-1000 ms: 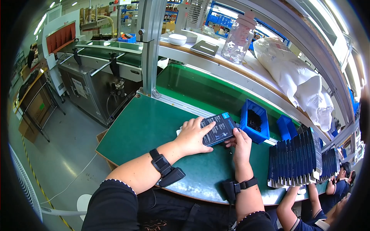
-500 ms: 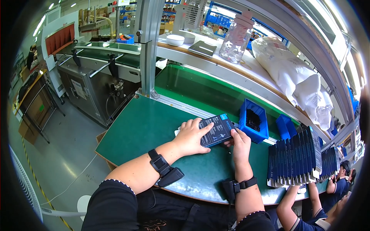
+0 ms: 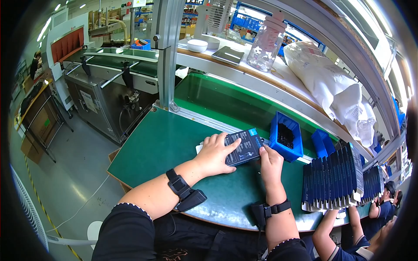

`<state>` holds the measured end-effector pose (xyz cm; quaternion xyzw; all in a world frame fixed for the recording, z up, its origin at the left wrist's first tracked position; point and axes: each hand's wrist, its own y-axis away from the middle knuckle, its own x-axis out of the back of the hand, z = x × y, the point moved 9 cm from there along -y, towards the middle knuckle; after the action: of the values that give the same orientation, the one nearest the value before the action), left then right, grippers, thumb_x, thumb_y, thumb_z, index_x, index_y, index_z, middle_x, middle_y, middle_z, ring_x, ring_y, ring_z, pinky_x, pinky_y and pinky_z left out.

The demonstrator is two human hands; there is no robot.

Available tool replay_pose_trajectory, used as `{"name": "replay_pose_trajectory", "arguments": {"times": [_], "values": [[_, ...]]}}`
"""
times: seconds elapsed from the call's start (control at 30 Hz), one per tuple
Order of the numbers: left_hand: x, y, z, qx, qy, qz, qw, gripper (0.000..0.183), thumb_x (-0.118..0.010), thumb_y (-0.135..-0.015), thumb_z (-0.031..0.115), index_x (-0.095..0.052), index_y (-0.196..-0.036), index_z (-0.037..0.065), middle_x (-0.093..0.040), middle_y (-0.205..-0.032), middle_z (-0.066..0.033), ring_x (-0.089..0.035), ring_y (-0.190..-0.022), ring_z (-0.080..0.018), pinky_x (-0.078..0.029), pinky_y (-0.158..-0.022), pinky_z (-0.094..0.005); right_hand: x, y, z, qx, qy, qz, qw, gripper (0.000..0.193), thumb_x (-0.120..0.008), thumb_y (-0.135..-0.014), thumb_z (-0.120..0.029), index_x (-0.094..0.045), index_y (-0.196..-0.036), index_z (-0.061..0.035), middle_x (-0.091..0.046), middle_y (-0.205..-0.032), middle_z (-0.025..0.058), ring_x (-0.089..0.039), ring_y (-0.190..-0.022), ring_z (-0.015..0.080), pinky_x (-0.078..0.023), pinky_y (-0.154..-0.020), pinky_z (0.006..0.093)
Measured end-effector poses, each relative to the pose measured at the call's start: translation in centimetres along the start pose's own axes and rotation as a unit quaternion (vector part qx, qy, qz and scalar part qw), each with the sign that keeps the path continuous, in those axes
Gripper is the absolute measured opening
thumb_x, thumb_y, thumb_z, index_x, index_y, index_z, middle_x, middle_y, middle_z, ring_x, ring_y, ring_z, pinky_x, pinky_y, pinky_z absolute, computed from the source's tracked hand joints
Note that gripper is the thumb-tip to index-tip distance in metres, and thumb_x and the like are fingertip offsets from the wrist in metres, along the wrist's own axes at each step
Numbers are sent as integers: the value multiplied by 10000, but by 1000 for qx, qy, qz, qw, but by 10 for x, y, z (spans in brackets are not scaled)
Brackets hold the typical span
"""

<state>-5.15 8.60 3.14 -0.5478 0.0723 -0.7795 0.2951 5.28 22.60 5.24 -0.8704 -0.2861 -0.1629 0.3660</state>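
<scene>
A slim black cardboard box (image 3: 246,146) with a light-blue corner lies tilted over the green worktop. My left hand (image 3: 214,153) grips its left part, fingers spread across the top and thumb along the near edge. A white flap (image 3: 199,148) shows past that hand at the box's left end. My right hand (image 3: 271,162) is closed at the right end, its thumb against the box edge and its other fingers curled, partly hidden. Close to the right hand stands a blue bin (image 3: 297,148) holding small black parts (image 3: 285,135).
On the right of the green worktop (image 3: 146,141) stands a row of black boxes (image 3: 333,178) with open white flaps. A second blue bin (image 3: 322,142) sits behind them. Above the green conveyor (image 3: 226,98), a shelf carries a clear bottle (image 3: 264,45) and white bag (image 3: 322,76). Co-workers sit at right.
My right hand's fingers have drawn in from under the box's right end and curled, with the thumb still at the edge. The left hand and box have barely moved.
</scene>
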Motion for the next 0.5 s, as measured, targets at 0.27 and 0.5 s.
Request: {"name": "replay_pose_trajectory", "arguments": {"times": [0.27,0.5], "values": [[1,-1,-2,8,3,1,1000,825,-765,-594,398,-445,-1326,193,-376,-1272,-226,-369,-1174,-397,-285,-995,-470,-5,-1,3,-17,-3,-25,1000,258,-553,-866,-155,-621,-948,81,-626,-717,180,-609,-613,238,-479,-603,334],[1,-2,-1,10,44,9,999,846,-769,-596,413,-424,-1343,211,-364,-1292,-222,-357,-1197,-395,-271,-1014,-473,-7,3,8,-104,-185,-1,977,286,-532,-901,-150,-538,-1127,25,-605,-773,60,-555,-603,82,-454,-513,210]]}}
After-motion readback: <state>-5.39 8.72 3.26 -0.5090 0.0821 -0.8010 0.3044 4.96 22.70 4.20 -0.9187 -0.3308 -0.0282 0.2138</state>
